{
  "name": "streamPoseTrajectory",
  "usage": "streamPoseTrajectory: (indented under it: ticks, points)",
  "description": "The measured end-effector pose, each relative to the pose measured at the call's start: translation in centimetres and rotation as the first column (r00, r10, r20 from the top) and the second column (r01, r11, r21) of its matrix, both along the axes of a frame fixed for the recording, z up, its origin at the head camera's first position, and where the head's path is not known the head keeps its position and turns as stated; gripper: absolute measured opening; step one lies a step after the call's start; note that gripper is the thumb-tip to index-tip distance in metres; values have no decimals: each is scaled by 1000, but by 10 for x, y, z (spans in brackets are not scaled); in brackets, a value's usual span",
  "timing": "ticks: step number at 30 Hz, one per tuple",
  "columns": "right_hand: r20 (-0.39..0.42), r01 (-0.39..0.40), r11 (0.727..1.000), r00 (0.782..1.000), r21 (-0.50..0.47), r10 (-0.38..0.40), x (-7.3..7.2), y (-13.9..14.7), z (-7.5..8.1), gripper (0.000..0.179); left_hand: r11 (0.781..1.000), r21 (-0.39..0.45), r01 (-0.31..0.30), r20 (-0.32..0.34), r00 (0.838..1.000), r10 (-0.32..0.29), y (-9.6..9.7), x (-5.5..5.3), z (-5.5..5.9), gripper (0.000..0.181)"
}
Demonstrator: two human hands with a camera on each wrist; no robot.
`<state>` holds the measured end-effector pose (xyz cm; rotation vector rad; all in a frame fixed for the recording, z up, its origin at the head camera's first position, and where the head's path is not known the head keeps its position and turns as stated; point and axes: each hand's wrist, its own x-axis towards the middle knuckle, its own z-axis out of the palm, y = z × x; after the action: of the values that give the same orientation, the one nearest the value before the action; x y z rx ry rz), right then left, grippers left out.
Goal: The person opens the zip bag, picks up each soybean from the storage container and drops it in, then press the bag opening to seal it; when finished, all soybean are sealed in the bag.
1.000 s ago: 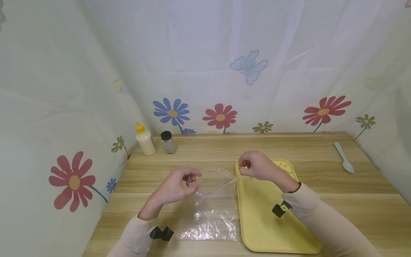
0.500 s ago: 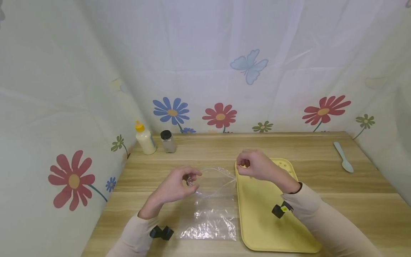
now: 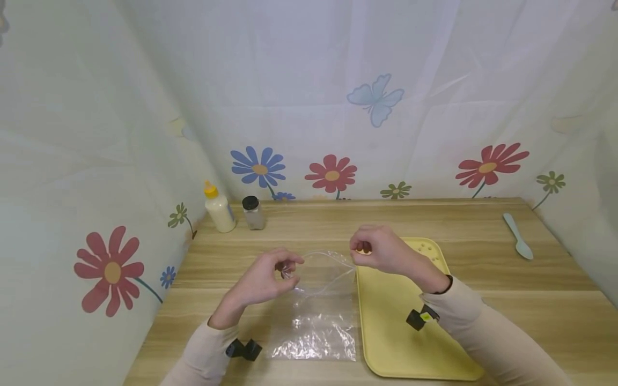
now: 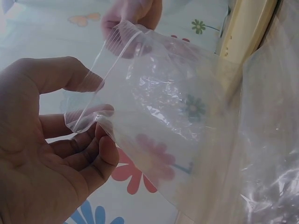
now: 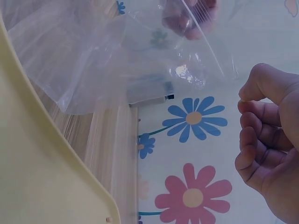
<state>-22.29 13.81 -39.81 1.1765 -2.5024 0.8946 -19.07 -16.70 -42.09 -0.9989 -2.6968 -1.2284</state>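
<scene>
The left hand [image 3: 260, 276] grips the left corner of a clear plastic zip-top bag [image 3: 323, 321] with curled fingers, its thumb spread away from the forefinger. The bag's mouth stands open as a pointed oval, leaving room inside the rim; its bottom edge faces the person. Its right edge runs just beside the raised left rim of a yellow rectangular tray with rounded corners [image 3: 405, 311]. The right hand [image 3: 381, 249] is above the tray's far left corner, near the mouth's right end, its grip pinched around a tiny yellowish speck [image 5: 242, 99], too small to identify. Small round pale bits [image 3: 426, 248] lie at the tray's far end.

Along the wood-grain worktop [image 3: 483, 236], a pale blue spoon [image 3: 516, 236] lies well apart near the right edge. A cream bottle with a yellow cap [image 3: 220, 213] and a clear black-lidded jar [image 3: 254, 215] stand at the far left corner.
</scene>
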Motion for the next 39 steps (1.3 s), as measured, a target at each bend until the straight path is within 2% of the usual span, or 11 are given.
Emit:
streamPoseTrajectory:
  ticks: [15, 32, 39]
  points:
    - [-7, -55, 998, 998, -23, 55, 6, -12, 2, 8, 1000, 9, 0, 7, 1000, 0, 0, 0, 0, 32]
    - [-50, -102, 995, 994, -22, 100, 8, -21, 4, 5, 1000, 24, 8, -5, 1000, -8, 0, 0, 0, 31]
    - [-26, -105, 994, 994, -13, 105, 9, -24, 5, 4, 1000, 22, 6, 5, 1000, -6, 1, 0, 1, 31]
